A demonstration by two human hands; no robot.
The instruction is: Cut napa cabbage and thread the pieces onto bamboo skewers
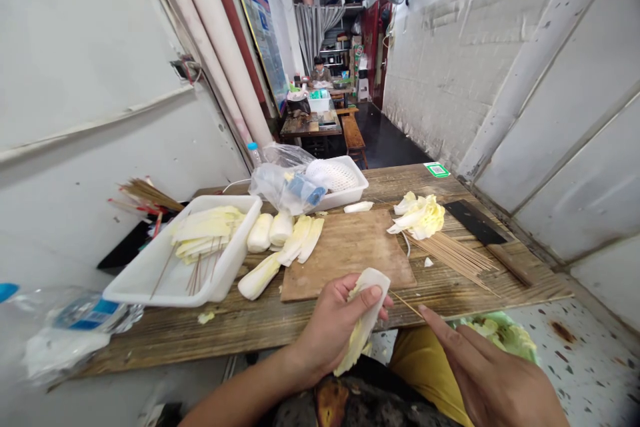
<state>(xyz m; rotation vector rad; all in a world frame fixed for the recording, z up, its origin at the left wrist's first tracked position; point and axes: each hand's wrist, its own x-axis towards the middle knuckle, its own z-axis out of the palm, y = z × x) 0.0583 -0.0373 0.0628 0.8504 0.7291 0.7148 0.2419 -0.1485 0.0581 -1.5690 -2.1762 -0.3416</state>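
Note:
My left hand (334, 327) is closed around a folded pale cabbage leaf (367, 312) at the near edge of the wooden table (250, 327). My right hand (480, 373) pinches a thin bamboo skewer (406, 305) whose tip points at the leaf. A wooden cutting board (350, 250) lies just beyond my hands. A loose bundle of skewers (457, 255) rests to its right beside a small pile of yellow cabbage leaves (420, 215).
A white tray (150, 273) holds skewered cabbage at left, with cut stalks (285, 240) beside it. A cleaver (480, 230) lies at right. A second tray (345, 197) and plastic bag (285, 183) sit behind. A person sits far down the corridor (319, 70).

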